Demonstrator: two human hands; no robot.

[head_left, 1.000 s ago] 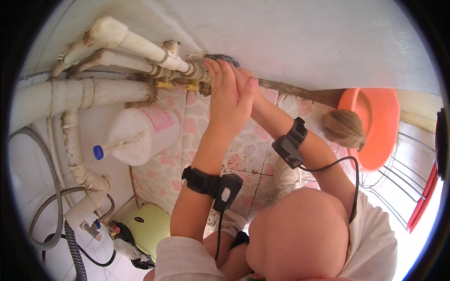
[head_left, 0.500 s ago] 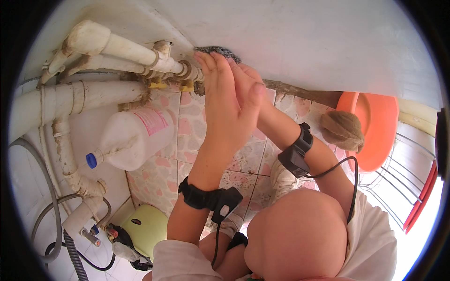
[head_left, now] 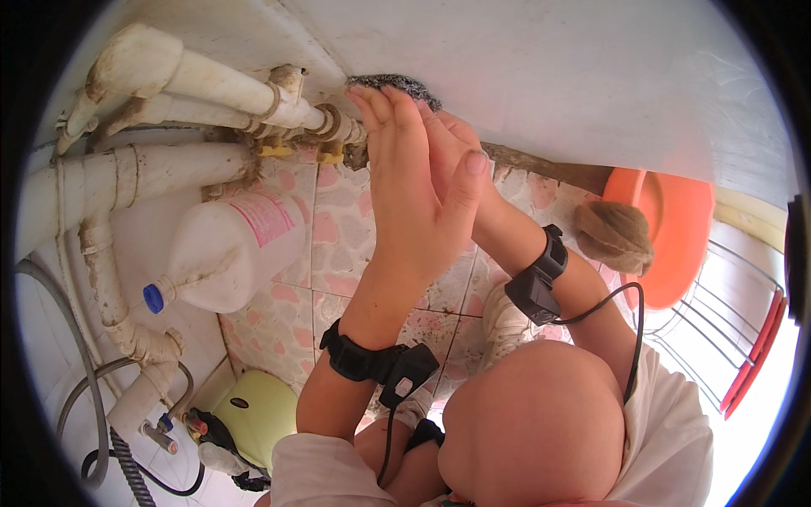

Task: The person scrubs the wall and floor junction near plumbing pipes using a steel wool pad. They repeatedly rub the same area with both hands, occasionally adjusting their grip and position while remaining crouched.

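Note:
A dark grey steel wool scourer [head_left: 397, 83] is pressed against the pale, smooth upright surface [head_left: 541, 84]. My left hand [head_left: 401, 177] reaches up to it with fingers stretched out flat and side by side, their tips at the scourer's near edge; its thumb stands apart. My right hand [head_left: 452, 139] lies behind and to the right of the left one, its fingers at the scourer and largely hidden by the left hand. Both wrists wear black straps with small boxes and cables.
Dirty white pipes [head_left: 211, 84] run along the left, close to my left hand. Below them is a large translucent jug [head_left: 228, 253] with a blue cap. An orange basin [head_left: 676, 228], a brown cloth [head_left: 615, 235] and a wire rack [head_left: 718, 313] are at right. My bare knee [head_left: 532, 422] is in front.
Both hands and the scourer have shifted very slightly along the surface, and a little more of the scourer shows. The pipes and jug sit slightly further left in view.

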